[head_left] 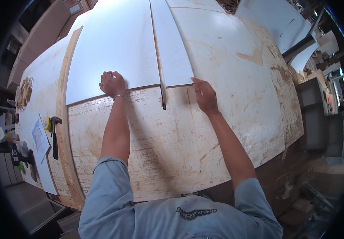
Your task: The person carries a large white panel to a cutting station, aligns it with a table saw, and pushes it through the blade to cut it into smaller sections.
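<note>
A wide white board (112, 47) lies flat on the worn table, its near edge crossing in front of me. My left hand (113, 83) rests on top of it near that edge, fingers bent and slightly apart, gripping nothing. To its right lies a narrow white board (174, 51), with a thin gap showing a raw brown edge between the two. My right hand (205, 95) pinches the near right corner of the narrow board between thumb and fingers. At the near end of the gap a thin dark slot or blade (163, 99) shows; I cannot tell which.
A long wooden strip (63, 83) runs along the wide board's left side. Beyond it lie a hammer (54, 135), a yellow tape measure (47, 123), a paper with a drawing (40, 137), a black power tool (19, 155) and coiled cord (25, 92). Shelving (319, 115) stands right.
</note>
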The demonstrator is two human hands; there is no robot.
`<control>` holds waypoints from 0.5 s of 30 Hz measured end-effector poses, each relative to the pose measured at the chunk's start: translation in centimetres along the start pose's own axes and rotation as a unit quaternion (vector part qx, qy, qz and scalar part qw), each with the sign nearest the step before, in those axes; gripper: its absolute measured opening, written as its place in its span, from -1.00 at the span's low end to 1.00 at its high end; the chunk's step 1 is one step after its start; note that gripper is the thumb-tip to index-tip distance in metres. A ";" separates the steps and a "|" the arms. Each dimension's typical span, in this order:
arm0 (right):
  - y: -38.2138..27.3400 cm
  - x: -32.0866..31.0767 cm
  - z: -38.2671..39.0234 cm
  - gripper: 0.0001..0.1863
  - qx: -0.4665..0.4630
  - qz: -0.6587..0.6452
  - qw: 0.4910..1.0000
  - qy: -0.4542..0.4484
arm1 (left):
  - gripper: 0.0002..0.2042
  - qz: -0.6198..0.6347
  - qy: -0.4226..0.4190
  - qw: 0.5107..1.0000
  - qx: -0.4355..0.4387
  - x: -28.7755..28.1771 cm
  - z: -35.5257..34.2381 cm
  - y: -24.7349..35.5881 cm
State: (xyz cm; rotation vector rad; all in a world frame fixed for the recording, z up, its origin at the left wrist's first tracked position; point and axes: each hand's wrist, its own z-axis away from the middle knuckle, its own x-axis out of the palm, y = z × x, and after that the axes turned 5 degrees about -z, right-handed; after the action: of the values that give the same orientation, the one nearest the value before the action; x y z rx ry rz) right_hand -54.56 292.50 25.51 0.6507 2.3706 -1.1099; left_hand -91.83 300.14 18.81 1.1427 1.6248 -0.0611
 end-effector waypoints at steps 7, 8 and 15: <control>-5.3 -1.9 -5.6 -0.77 0.080 -0.034 0.995 0.049 | -0.70 -0.007 -0.005 1.000 0.003 1.3 -1.4 0.3; -5.8 -2.1 -6.4 -0.77 0.098 -0.037 0.993 0.055 | -0.70 -0.009 -0.015 1.000 0.005 1.4 -1.7 0.5; -10.7 -2.3 -13.8 -0.75 0.190 -0.080 0.973 0.102 | -0.69 0.015 -0.038 0.999 0.021 1.4 -3.2 0.9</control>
State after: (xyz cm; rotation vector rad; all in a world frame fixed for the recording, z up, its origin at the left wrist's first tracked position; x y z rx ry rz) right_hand -61.53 296.88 41.11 0.7397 2.4349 -1.6662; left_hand -93.45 303.27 19.43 1.1823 1.5454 -0.1193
